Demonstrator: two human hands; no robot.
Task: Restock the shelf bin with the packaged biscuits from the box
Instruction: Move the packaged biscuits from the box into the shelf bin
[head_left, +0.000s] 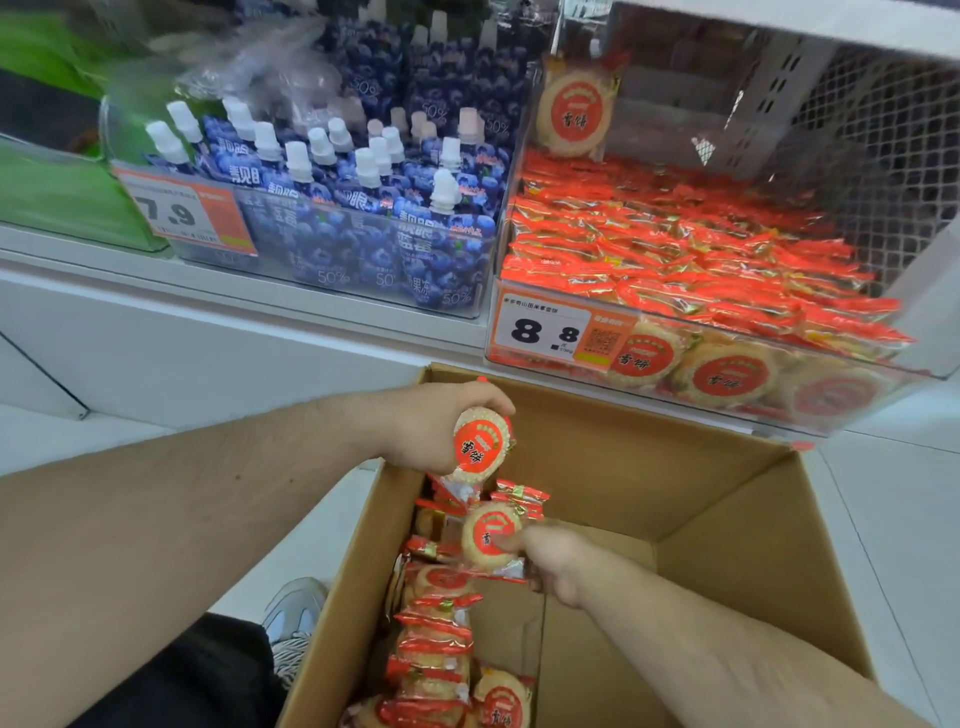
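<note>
Right hand (550, 564) pinches a biscuit pack (491, 535) inside the cardboard box (727, 519); left hand (431, 431) grips another pack (480, 444). Shelf bin (779, 353) lies up-right, nearer right hand.

- Shelf bin (524, 291): clear-walled, packed with red-wrapped biscuits, set above the box.
- Box (675, 493): open cardboard; round biscuit packets (436, 639) stacked along its left wall.

Blue spouted jelly pouches (363, 208) with white caps fill a clear bin (457, 306) tagged 7.9 (182, 213), beside green packets (57, 192), above a grey sneaker (293, 618).
</note>
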